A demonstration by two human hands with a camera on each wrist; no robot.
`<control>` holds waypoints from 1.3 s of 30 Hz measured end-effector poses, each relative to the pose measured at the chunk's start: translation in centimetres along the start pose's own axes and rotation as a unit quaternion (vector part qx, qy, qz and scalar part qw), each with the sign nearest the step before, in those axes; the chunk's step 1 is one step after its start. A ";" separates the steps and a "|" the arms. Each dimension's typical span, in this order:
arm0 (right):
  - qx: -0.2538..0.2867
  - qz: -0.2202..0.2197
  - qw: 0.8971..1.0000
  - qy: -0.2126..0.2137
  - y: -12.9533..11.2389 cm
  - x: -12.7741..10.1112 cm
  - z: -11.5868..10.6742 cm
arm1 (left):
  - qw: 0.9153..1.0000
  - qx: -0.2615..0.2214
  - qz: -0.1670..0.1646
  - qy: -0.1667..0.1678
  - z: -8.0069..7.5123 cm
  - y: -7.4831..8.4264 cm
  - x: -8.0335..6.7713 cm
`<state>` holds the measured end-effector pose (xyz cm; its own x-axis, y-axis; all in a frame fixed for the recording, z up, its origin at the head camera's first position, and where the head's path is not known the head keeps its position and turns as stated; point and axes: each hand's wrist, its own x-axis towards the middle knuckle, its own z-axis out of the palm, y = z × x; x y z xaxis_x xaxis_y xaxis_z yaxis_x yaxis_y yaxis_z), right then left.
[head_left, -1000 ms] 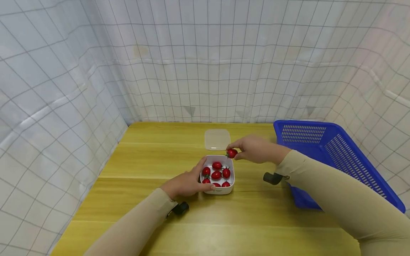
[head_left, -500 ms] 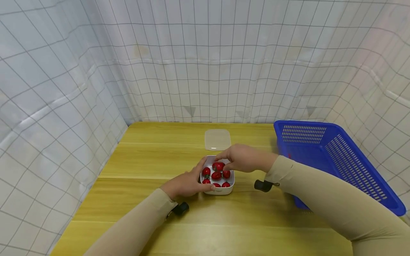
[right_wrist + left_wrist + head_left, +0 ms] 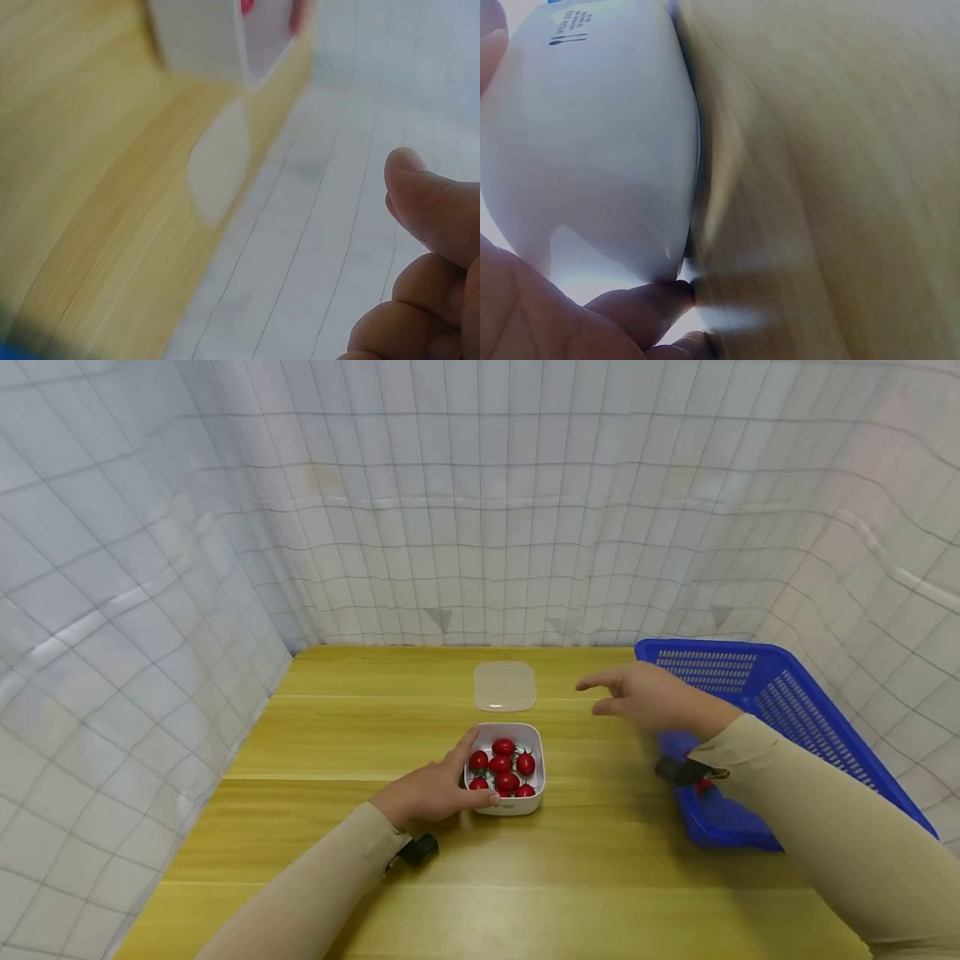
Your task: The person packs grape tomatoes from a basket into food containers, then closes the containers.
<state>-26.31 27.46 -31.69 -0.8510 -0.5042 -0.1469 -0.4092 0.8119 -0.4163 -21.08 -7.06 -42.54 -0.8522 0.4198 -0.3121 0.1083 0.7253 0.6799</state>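
Observation:
A square white food container [image 3: 517, 807] stands on the table with several red cherry tomatoes [image 3: 507, 782] inside, some with green stems. My left hand [image 3: 429, 792] holds it from the left, thumb over the front rim and fingers along the side. The left wrist view shows the container's outer wall [image 3: 592, 135] with small printed cutlery, and fingers by its base. My right hand [image 3: 652, 697] hovers between the container and the blue basket, fingers loosely extended and holding nothing. In the right wrist view the right hand [image 3: 427, 277] also appears without anything in it.
A clear flat lid [image 3: 505, 687] lies behind the container. The blue perforated basket [image 3: 787, 689] stands at the right, partly covered by my right forearm; something red, apparently a tomato [image 3: 703, 785], shows inside. Grid-patterned white curtains [image 3: 487, 552] enclose the table [image 3: 360, 735].
My right hand lowered a cherry tomato into the container, let it go, and moved back right toward the basket. My left hand has stayed on the container.

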 end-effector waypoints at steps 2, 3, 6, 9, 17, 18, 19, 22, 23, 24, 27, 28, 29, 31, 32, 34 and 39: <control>-0.004 0.025 0.999 0.026 2.4 -1.5 -0.9 | 1.000 -0.003 0.000 0.001 0.0 0.0 0.0; -0.006 0.037 0.999 0.034 3.6 -2.3 -1.2 | 1.000 -0.006 0.001 0.001 0.0 0.0 0.1; -0.022 0.052 0.998 0.043 7.0 -4.4 -1.7 | 1.000 -0.008 0.000 0.001 0.0 0.0 0.1; -0.026 0.054 0.998 0.019 9.9 -6.2 -1.4 | 1.000 -0.004 -0.003 -0.003 0.2 0.0 0.2; -0.019 0.053 0.997 -0.048 14.2 -8.1 0.4 | 1.000 -0.008 -0.003 -0.008 0.0 0.3 0.1; -0.018 0.051 0.997 -0.052 14.4 -8.1 0.6 | 1.000 -0.009 -0.002 -0.009 0.0 0.3 0.1; -0.016 0.051 0.997 -0.054 14.6 -8.1 0.8 | 1.000 -0.007 -0.001 -0.010 0.0 0.3 0.1; -0.032 0.030 0.998 -0.053 14.9 -8.0 1.2 | 1.000 -0.009 0.000 -0.011 0.0 0.4 0.1; -0.034 0.025 0.998 -0.055 14.9 -8.0 1.3 | 1.000 -0.007 0.000 -0.011 0.0 0.4 0.2; -0.036 0.019 0.998 -0.057 15.0 -7.9 1.4 | 1.000 -0.004 0.001 -0.010 0.0 0.4 0.2; -0.037 0.014 0.997 -0.067 15.0 -7.6 1.6 | 1.000 0.004 0.003 -0.009 0.0 0.3 0.3; -0.037 0.014 0.997 -0.070 15.1 -7.5 1.6 | 1.000 0.006 0.004 -0.008 0.1 0.3 0.3; -0.037 0.015 0.997 -0.072 15.1 -7.4 1.7 | 1.000 0.006 0.005 -0.008 0.1 0.2 0.4; -0.042 0.014 0.996 -0.073 15.1 -7.2 1.8 | 1.000 0.003 0.006 -0.010 0.1 0.2 0.5; -0.047 0.013 0.996 -0.073 15.2 -7.1 1.8 | 1.000 0.002 0.006 -0.009 0.1 0.2 0.5; -0.054 0.009 0.996 -0.070 15.3 -6.9 1.9 | 1.000 -0.001 0.006 -0.010 0.1 0.2 0.6; -0.059 0.006 0.996 -0.070 16.0 -6.3 2.0 | 1.000 0.000 0.000 -0.012 0.1 0.4 0.5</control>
<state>-26.78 43.05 -39.25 -0.8053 -0.5241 -0.2773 -0.4423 0.8425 -0.3076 -21.45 -6.52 -42.48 -0.8402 0.4323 -0.3274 0.1081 0.7252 0.6800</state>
